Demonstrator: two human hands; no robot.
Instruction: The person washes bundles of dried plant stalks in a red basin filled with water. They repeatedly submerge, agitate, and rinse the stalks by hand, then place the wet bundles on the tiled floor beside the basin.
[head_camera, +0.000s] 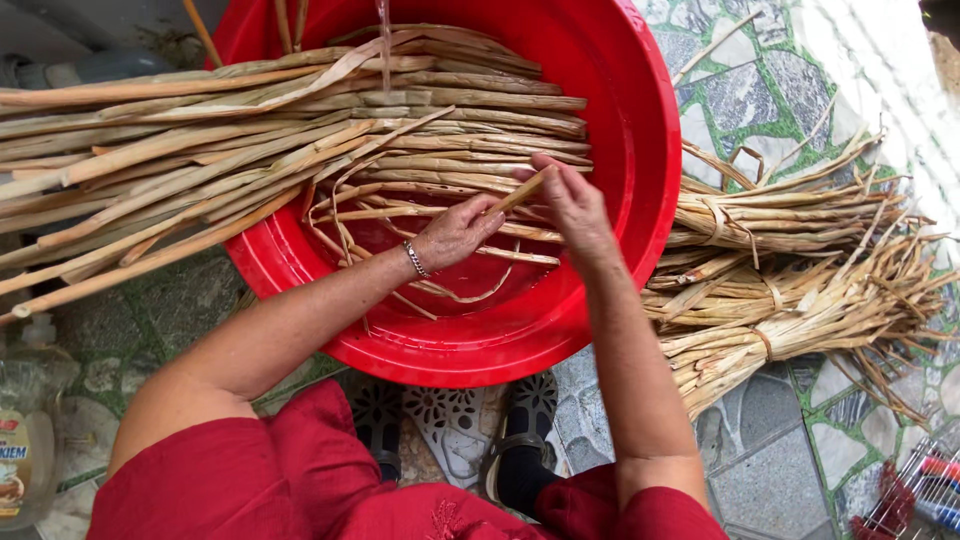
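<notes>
A big red plastic basin (640, 150) sits on the ground, filled with long tan dried plant stalks (300, 140) that stick out over its left rim. My left hand (458, 232), with a bracelet on the wrist, and my right hand (570, 205) meet over the middle of the basin. Both pinch the same single flat stalk (523, 188), which runs up and right between the fingers. Loose curled strips lie in the basin under my hands.
Tied bundles of dried stalks (790, 290) lie on the stone paving to the right of the basin. A clear plastic bottle (28, 430) stands at the lower left. My sandalled feet (450, 430) are just below the basin. A wire rack (915, 490) is at the lower right corner.
</notes>
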